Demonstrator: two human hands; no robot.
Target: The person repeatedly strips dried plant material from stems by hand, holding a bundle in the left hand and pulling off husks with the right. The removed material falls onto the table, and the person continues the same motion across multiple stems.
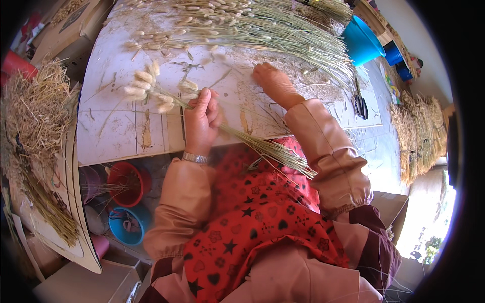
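A small bunch of dried bunny-tail grass [142,84] is gripped in my left hand [202,115], its fluffy heads pointing left and its stems running down to the right across my lap. My right hand [273,83] is apart from the bunch, above the littered tabletop; its fingers are bent, and whether they hold anything cannot be seen. Beyond both hands, a wide layer of bunny-tail grass [246,30] lies on the white table [110,142], heads left and stems right. Black-handled scissors [360,106] rest on the table at the right.
A blue plastic bucket [363,41] stands at the table's far right. Beneath the left table edge are a red bucket [127,183] and a light blue bucket [130,226]. Dried plant bundles [418,136] stand at right; a straw heap [36,102] and a cardboard box [68,32] are at left.
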